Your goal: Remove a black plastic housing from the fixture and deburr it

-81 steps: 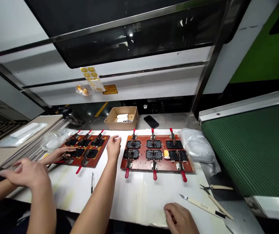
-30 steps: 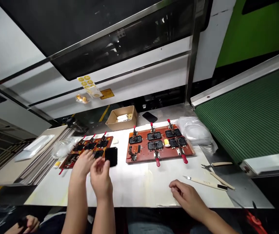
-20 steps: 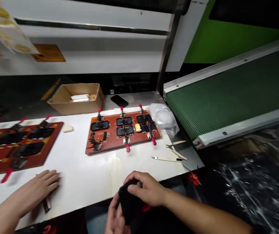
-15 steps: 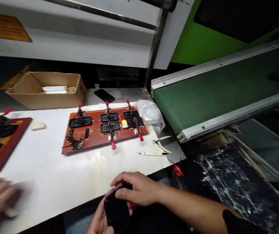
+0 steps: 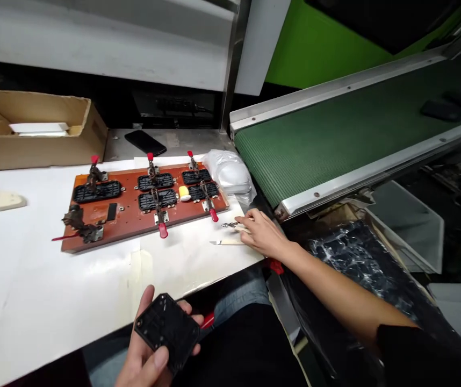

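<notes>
My left hand (image 5: pixel 144 357) is at the bottom edge, over my lap, closed on a square black plastic part (image 5: pixel 166 331) with its ribbed side up. My right hand (image 5: pixel 261 234) reaches to the table's right edge, its fingers curled over the handles of the small cutters (image 5: pixel 229 224), right above a pale-handled knife (image 5: pixel 224 242). Just beyond lies a red-brown fixture board (image 5: pixel 131 226) with red-tipped toggle clamps and several black parts clamped in it; its front left nest holds no part.
A clear bag of white pieces (image 5: pixel 230 172) lies at the board's right end. Behind are a black phone (image 5: pixel 145 142) and a cardboard box (image 5: pixel 85 134). A green conveyor belt (image 5: pixel 335 129) runs on the right above a black-lined bin (image 5: pixel 351 258). A pale block (image 5: pixel 8 200) lies at left.
My right hand let go of the black part and moved up and right to the tools. My left hand now holds the part alone. The view swung right; another person's hands left it.
</notes>
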Demonstrator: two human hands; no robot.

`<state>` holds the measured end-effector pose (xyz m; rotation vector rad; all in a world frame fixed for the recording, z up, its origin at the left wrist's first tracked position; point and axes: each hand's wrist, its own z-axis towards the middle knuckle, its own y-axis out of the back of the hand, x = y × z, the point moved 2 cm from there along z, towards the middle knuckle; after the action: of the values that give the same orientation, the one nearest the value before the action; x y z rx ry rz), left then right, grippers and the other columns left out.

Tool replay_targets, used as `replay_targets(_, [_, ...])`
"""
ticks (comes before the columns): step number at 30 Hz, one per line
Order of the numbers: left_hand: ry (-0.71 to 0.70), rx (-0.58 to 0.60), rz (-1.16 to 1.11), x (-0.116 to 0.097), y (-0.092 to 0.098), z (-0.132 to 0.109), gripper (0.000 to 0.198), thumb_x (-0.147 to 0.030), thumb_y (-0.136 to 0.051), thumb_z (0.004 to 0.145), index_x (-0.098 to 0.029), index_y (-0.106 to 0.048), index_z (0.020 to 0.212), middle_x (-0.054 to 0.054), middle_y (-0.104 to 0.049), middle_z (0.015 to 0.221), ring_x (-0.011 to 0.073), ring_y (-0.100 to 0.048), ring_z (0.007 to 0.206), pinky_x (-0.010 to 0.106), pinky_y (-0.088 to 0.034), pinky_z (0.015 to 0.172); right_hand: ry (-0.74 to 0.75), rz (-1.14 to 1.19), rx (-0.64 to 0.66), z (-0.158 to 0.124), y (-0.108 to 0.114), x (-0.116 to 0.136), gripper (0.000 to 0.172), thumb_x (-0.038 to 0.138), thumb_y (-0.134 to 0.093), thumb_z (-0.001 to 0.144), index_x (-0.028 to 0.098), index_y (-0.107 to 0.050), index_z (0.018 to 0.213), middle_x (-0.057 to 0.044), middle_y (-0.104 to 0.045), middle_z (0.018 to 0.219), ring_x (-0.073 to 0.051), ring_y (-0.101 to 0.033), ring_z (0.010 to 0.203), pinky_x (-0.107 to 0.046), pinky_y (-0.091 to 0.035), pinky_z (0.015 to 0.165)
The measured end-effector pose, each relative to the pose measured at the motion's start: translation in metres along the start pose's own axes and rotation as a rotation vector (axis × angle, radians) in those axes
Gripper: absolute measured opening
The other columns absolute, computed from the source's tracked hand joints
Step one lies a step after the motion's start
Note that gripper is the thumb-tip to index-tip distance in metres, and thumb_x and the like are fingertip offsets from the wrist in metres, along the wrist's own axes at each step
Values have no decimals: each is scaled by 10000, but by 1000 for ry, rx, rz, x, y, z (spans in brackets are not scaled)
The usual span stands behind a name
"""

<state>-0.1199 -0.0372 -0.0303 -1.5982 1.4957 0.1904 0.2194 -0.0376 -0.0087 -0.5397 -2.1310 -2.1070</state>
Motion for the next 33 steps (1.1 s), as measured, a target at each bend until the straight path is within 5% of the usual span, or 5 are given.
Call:
replay_targets(5, [-123, 163, -92, -18, -6, 0, 963, -388, -830, 844, -473, -270, 1622, 118, -697, 1340, 333, -731, 1127, 336, -651, 738, 512, 333, 19, -30, 19, 74, 479, 402, -590, 1040, 179, -588, 1464, -134, -566, 1222, -244, -567, 1106, -410, -520, 991])
replay_targets(12, [-268, 180, -67, -24, -13, 1, 990, -549, -817, 832, -438, -257, 1641, 92, -681, 1317, 260, -745, 949, 313, -630, 673, 722, 300, -24, -34, 47, 127, 394, 418, -658, 1002, 215, -698, 1337, -155, -608, 1270, -331, -517, 1200, -540, -445, 1047])
replay_targets(16, [-246, 181, -8, -19, -27, -1, 1030, -611, -800, 820, -432, -221, 1653, 115, -629, 1421, 383, -680, 1217, 488, -607, 922, 745, 287, -72, -35, 52, 128, 321, 348, -680, 976, 196, -734, 1253, -146, -629, 1253, -331, -514, 1209, -535, -427, 1053])
replay_targets(21, [-200, 174, 51, -9, -41, 7, 1034, -656, -786, 799, -450, -229, 1645, 95, -516, 1569, 407, -587, 1358, 561, -528, 1066, 702, 303, -80, -42, 54, 110, 287, 338, -697, 957, 199, -747, 1203, -137, -647, 1220, -330, -529, 1185, -527, -441, 1029])
replay_targets(33, [-263, 67, 307, -1, -46, 25, 965, -879, -723, 673, -342, -567, 1460, 88, -719, 1235, 379, -701, 1137, 543, -549, 1037, 547, 236, -189, -56, 67, 92, 217, 335, -626, 999, 164, -753, 1042, -136, -662, 1138, -314, -541, 1075, -495, -425, 935])
